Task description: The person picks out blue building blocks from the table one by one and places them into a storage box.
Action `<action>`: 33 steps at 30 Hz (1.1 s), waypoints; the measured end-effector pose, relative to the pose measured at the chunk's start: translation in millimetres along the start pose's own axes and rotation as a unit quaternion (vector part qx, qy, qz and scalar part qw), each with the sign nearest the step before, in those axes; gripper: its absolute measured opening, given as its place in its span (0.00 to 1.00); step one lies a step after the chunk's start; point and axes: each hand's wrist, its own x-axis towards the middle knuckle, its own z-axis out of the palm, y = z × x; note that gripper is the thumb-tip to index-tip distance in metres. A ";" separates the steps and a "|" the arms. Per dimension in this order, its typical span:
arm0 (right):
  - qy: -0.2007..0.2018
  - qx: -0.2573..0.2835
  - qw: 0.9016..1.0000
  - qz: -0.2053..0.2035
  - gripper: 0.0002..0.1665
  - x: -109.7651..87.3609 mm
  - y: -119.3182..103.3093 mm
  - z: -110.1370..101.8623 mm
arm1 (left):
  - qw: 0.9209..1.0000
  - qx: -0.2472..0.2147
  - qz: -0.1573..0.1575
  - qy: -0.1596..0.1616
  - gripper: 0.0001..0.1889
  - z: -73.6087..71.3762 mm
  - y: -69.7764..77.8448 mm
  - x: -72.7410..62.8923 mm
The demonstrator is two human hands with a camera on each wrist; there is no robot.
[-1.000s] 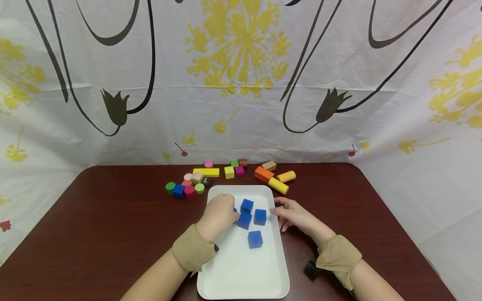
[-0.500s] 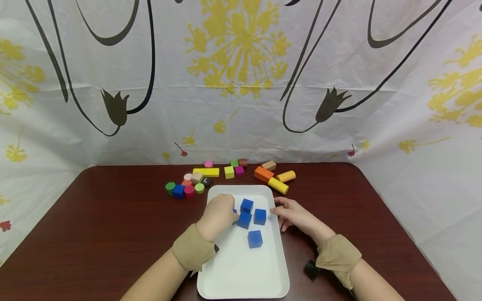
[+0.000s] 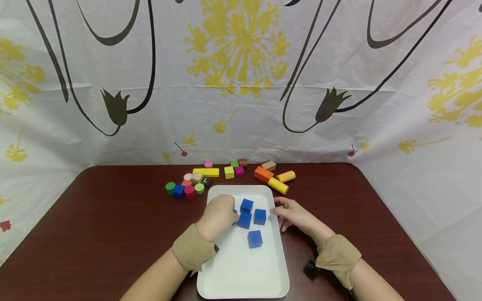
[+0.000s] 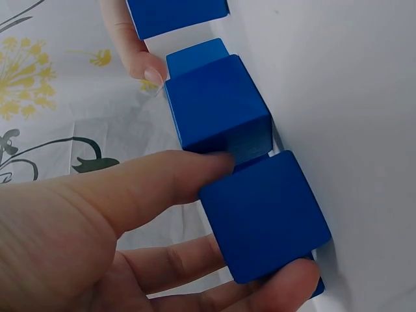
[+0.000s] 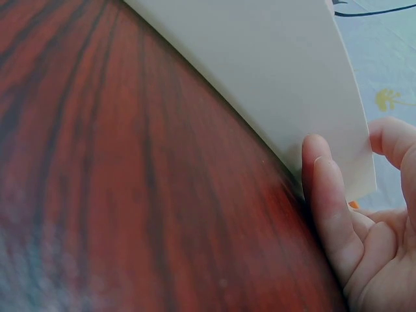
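Observation:
A white tray with several blue cubes lies on the table. My left hand reaches over its left side. In the left wrist view the thumb and fingers pinch a blue cube, mostly hidden by the hand from above. Close by the thumb sits another blue cube, the nearest one in the row. To the right are a cube and, nearer me, a separate cube. My right hand grips the tray's right wall, thumb over the rim and fingers against the outside.
Behind the tray's left corner stand several coloured blocks, among them a blue block and a yellow bar. An orange block and a yellow cylinder lie behind its right corner. A patterned cloth hangs behind the table.

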 end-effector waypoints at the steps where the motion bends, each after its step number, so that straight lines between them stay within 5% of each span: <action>1: 0.000 0.000 1.000 0.000 0.39 -0.1 -0.1 0.1 | 1.000 0.000 0.000 -0.001 0.16 0.2 -0.1 0.1; 20: 0.001 -0.008 1.000 0.006 0.40 3.2 2.7 -1.5 | 1.000 -0.004 0.004 0.003 0.16 -5.2 2.2 -5.6; 33: 0.000 -0.009 1.000 0.002 0.40 4.0 4.2 -1.6 | 0.999 0.019 0.028 0.036 0.17 -27.8 11.2 -22.7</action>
